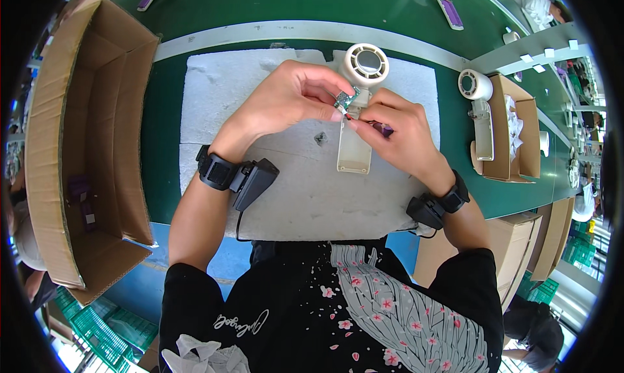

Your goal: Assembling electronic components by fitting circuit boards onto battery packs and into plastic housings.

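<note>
A person's left hand (286, 100) and right hand (396, 132) meet over a white foam pad (221, 93) on a green desk (162, 132); the left hand's grip pinches a small green circuit board (344, 100) between thumb and fingertips, holding it just above the cream handle of a small handheld fan housing (356, 150) that lies flat on the pad, its round grille head pointing away from the person; the right hand's grip is pressed together on a small dark purple part (383, 131) beside the board, thin red wiring showing between the two hands; a tiny dark piece (320, 137) rests on the pad just left of the housing; black bands with boxy units sit on both wrists; a large open cardboard box (84, 145) stands to the left, a second fan housing (478, 106) leans at a smaller cardboard box (520, 139) to the right.
</note>
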The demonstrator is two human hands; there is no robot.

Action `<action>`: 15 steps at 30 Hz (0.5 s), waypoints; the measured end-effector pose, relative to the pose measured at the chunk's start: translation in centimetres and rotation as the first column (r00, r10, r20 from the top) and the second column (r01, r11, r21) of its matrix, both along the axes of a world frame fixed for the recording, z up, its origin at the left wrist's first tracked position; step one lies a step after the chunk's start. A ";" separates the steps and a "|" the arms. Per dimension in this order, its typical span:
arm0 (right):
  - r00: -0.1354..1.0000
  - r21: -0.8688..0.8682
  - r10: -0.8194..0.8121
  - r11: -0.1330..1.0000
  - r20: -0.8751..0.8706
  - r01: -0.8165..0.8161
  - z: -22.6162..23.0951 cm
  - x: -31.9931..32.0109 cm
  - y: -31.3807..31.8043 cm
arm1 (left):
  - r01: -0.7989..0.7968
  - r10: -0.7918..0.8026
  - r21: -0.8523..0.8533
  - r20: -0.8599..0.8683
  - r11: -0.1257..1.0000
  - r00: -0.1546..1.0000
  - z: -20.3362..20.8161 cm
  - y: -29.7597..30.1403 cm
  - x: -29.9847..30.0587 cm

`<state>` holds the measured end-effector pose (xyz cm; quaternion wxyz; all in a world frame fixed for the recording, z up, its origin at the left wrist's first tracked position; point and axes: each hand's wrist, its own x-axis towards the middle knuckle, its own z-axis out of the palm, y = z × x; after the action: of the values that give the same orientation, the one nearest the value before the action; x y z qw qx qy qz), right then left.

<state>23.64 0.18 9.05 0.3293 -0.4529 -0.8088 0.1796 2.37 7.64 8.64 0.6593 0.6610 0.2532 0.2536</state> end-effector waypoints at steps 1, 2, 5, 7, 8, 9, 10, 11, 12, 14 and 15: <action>1.000 0.003 -0.003 1.000 0.012 0.003 0.1 -0.1 0.0 | 0.006 -0.005 -0.009 0.008 1.000 1.000 0.1 0.0 0.0; 1.000 0.007 -0.005 1.000 0.023 0.005 0.2 -0.2 0.0 | 0.011 -0.011 -0.018 0.016 1.000 1.000 0.1 0.0 -0.1; 1.000 -0.001 0.010 1.000 0.025 -0.010 0.3 -0.2 0.0 | 0.013 -0.012 -0.031 0.025 0.999 1.000 0.1 -0.1 -0.2; 0.999 -0.001 0.027 1.000 0.023 -0.027 0.4 -0.7 0.1 | 0.009 -0.008 -0.034 0.026 0.999 1.000 0.3 -0.1 -0.6; 0.999 0.000 0.028 1.000 0.017 -0.028 0.5 -1.1 0.3 | -0.004 0.005 -0.029 0.021 1.000 1.000 0.6 -0.1 -1.0; 0.999 0.004 0.036 0.999 0.009 -0.036 0.6 -1.6 0.4 | -0.016 0.016 -0.027 0.019 1.000 1.000 0.9 -0.2 -1.5; 0.999 0.011 0.048 0.999 0.000 -0.048 0.8 -2.1 0.6 | -0.031 0.031 -0.022 0.015 0.999 0.999 1.3 -0.3 -2.1; 0.997 0.027 0.078 0.997 -0.012 -0.077 1.3 -2.7 0.6 | -0.052 0.052 -0.013 0.006 0.999 0.999 1.9 -0.5 -3.0; 0.997 0.030 0.073 0.997 -0.017 -0.072 1.8 -3.9 0.4 | -0.058 0.058 0.037 0.001 0.998 0.998 2.1 -0.8 -4.3; 0.999 -0.002 0.035 0.999 -0.009 -0.035 3.0 -5.7 -0.6 | -0.050 0.049 0.149 0.013 0.987 0.999 3.1 -1.7 -5.8; 1.000 -0.038 0.018 0.999 -0.004 -0.018 3.7 -6.5 -1.6 | -0.046 0.044 0.210 0.016 0.977 0.999 4.0 -2.5 -6.7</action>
<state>17.16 -1.45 12.77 0.3204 -0.4516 -0.8086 0.1988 -4.31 5.13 12.68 0.5811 0.7198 0.2361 0.2976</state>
